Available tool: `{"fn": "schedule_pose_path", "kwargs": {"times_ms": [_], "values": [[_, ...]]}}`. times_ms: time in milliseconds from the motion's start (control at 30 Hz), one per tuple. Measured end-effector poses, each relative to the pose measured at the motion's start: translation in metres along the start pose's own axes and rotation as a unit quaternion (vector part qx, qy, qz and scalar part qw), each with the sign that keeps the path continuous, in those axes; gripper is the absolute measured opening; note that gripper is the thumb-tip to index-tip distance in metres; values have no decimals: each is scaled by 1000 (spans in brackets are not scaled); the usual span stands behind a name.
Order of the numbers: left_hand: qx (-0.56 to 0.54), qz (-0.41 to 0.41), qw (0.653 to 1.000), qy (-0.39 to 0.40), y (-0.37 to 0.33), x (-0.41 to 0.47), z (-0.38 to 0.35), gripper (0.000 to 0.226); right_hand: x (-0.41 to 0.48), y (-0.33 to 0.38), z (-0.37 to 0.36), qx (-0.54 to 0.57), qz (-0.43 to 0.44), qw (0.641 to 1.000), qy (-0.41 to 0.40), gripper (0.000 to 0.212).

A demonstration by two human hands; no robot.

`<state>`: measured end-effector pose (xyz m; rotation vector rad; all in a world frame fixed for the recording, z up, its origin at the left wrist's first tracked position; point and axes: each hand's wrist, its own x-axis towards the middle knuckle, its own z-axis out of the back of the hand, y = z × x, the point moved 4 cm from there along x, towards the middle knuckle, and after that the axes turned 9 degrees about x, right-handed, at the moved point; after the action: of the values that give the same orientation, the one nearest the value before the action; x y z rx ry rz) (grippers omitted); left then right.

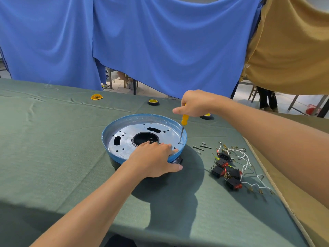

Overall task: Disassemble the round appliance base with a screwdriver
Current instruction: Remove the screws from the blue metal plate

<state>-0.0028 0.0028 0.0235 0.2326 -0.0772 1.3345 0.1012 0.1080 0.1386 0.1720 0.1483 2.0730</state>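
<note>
Base [175,125] steadied by left hand [153,161] spread over rim; right hand [194,102] clenched on screwdriver [183,127] at plate screw; switches [226,172], screws [202,147] already out.

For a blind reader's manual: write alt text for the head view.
A right hand holds a yellow-handled screwdriver upright, tip on the metal plate inside a blue-rimmed round appliance base, which the left hand steadies. Removed switches and wires lie on the green tablecloth.

Left hand [154,160] pressed flat, palm down; right hand [194,103] fisted, raised.
</note>
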Motion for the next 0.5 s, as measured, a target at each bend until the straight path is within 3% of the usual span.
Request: {"fn": "schedule_pose_path", "kwargs": {"times_ms": [133, 333, 433, 500], "values": [[1, -4, 1000, -6, 0, -1, 1, 60, -3, 0, 2, 23, -5, 1000, 19, 24], [0, -6, 1000, -2, 0, 1, 0, 61, -1, -5, 1, 3, -11, 1000, -12, 48], [6, -6, 1000, 1, 1, 2, -1, 63, -2, -4, 0, 30, -2, 1000, -4, 23], [7, -6, 1000, 3, 1, 2, -2, 64, -4, -4, 0, 42, -13, 999, 12, 22]]}}
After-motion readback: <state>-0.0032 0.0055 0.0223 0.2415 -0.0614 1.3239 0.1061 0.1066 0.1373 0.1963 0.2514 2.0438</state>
